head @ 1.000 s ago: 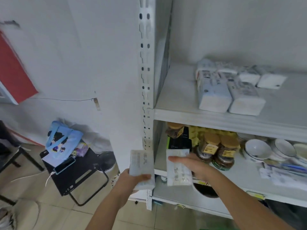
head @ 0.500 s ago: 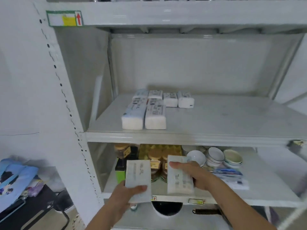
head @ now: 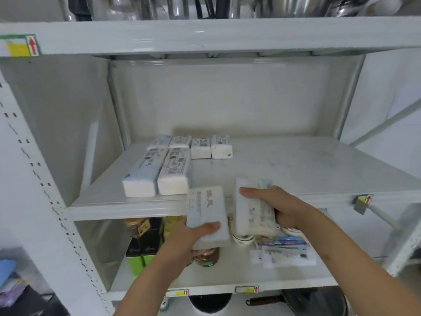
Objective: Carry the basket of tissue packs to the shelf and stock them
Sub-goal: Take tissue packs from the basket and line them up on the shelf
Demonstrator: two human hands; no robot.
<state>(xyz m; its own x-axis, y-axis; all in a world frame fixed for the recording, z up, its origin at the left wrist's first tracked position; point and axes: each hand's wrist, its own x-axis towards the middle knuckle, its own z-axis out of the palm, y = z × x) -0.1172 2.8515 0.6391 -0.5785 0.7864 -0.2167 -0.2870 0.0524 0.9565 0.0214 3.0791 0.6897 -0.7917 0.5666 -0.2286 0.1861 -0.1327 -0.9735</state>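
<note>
My left hand (head: 185, 238) grips a pale blue tissue pack (head: 206, 210) by its near end, thumb on top. My right hand (head: 279, 205) holds a second white tissue pack (head: 249, 210), with its far end level with the front edge of the middle shelf (head: 296, 165). Both packs hover just in front of that shelf edge. Several tissue packs (head: 157, 173) lie in two rows on the left part of the shelf. The basket is not in view.
The shelf below holds jars (head: 206, 257), green-based bottles (head: 139, 254), bowls (head: 242, 239) and flat packets (head: 282, 254). Metal pots (head: 205, 6) stand on the top shelf. A perforated upright post (head: 45, 201) runs down the left. A dark pan (head: 314, 303) sits at the bottom.
Both hands have risen with their packs from the lower shelf's level up to the middle shelf's front edge. My view has moved closer to the shelf.
</note>
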